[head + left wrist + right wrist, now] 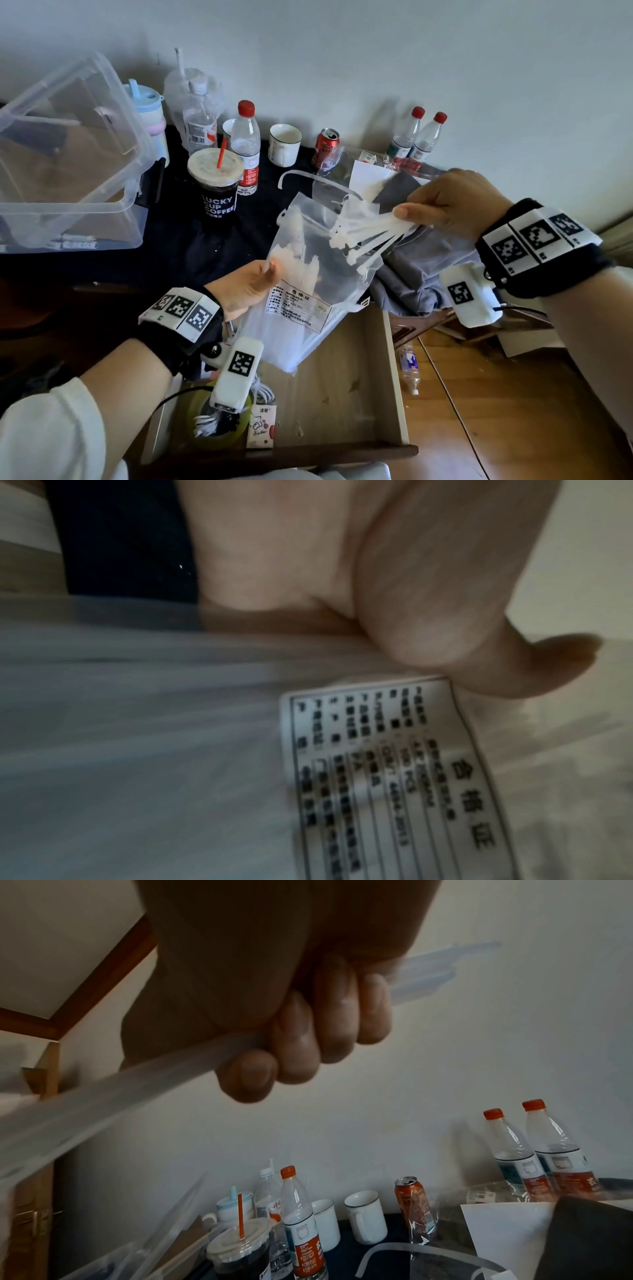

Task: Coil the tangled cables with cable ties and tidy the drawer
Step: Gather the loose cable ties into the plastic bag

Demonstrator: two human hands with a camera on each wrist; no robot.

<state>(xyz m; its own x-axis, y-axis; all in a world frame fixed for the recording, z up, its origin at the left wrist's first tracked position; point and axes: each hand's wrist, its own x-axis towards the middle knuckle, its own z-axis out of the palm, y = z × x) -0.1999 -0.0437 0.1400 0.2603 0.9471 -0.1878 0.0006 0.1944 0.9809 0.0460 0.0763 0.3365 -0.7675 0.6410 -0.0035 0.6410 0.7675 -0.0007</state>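
Note:
My left hand (251, 284) pinches the side of a clear plastic bag (318, 274) of white cable ties, held above the open wooden drawer (346, 387). The bag's white printed label (387, 772) fills the left wrist view beside my thumb (514, 666). My right hand (442, 205) grips a fanned bundle of white cable ties (363, 233) by their tails, heads pointing at the bag's mouth. In the right wrist view my curled fingers (301, 1034) close round the ties (103, 1096). White coiled cables (212, 423) lie in the drawer's left front corner, partly hidden by my wrist camera.
A coffee cup with a red straw (216, 185), water bottles (246, 144), a white mug (284, 144) and a red can (325, 145) stand on the dark tabletop. A clear storage box (68, 154) sits at left. Grey cloth (418, 270) lies right of the bag. A bottle (410, 368) lies on the wooden floor.

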